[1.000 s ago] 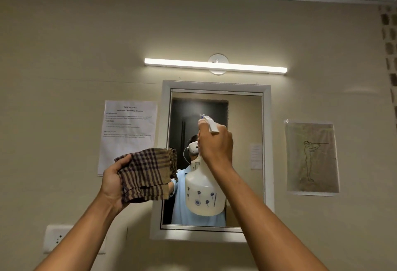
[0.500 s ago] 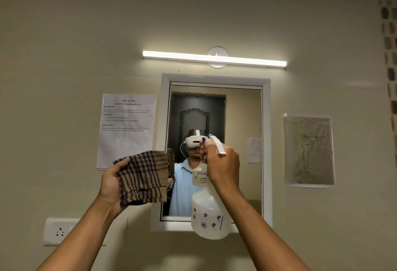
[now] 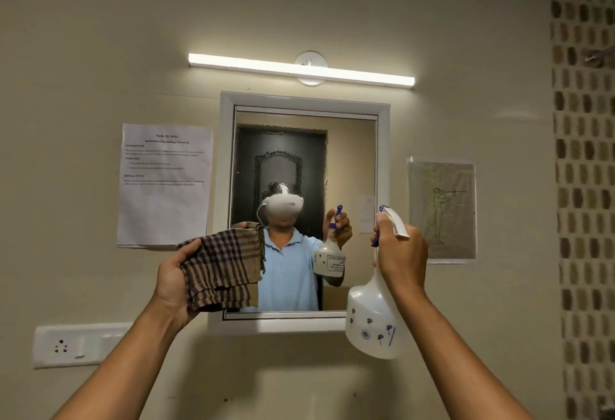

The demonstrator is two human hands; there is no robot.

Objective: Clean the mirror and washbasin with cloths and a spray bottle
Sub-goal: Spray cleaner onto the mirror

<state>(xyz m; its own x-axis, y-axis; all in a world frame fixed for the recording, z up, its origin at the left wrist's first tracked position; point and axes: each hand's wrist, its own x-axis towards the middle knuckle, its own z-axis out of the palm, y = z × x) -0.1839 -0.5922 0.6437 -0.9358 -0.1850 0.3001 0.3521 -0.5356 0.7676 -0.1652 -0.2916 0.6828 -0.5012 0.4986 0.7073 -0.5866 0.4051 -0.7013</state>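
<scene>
Spraying step: my right hand (image 3: 401, 253) grips the spray bottle (image 3: 374, 316), my left hand (image 3: 174, 281) holds the checked cloth (image 3: 221, 268). Next, I'd judge, wipe the wet mirror (image 3: 346, 166).

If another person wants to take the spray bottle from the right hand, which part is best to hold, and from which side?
Probably the round belly of the spray bottle, from below or from its left. It hangs upright, and the right hand already wraps the narrow neck and trigger, so only the wide lower body is free. The left hand holds the checked cloth, clear of that side.
</scene>
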